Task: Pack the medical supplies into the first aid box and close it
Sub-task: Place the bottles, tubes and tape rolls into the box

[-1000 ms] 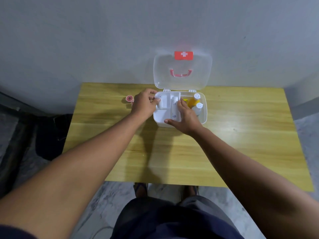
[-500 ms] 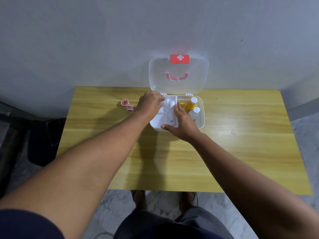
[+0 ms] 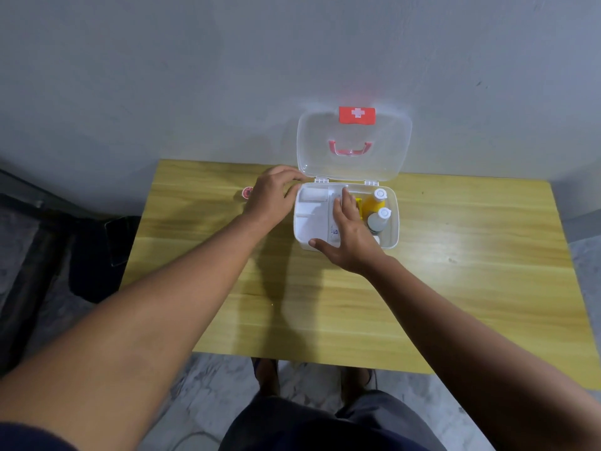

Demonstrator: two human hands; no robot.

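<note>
- First aid box (image 3: 388, 242) is seen at the table's (image 3: 455, 288) far edge, lid (image 3: 354, 164) raised against the wall.
- Left hand (image 3: 271, 198) has been drawn back from the tray to the box's left rim; fingers curled, nothing visibly held.
- Right hand (image 3: 349, 237) is kept flat on the middle compartment, fingers spread.
- Two bottles (image 3: 377, 208) are already packed; a red tape roll (image 3: 247, 193), half hidden behind the left hand, is judged still to be packed.
</note>
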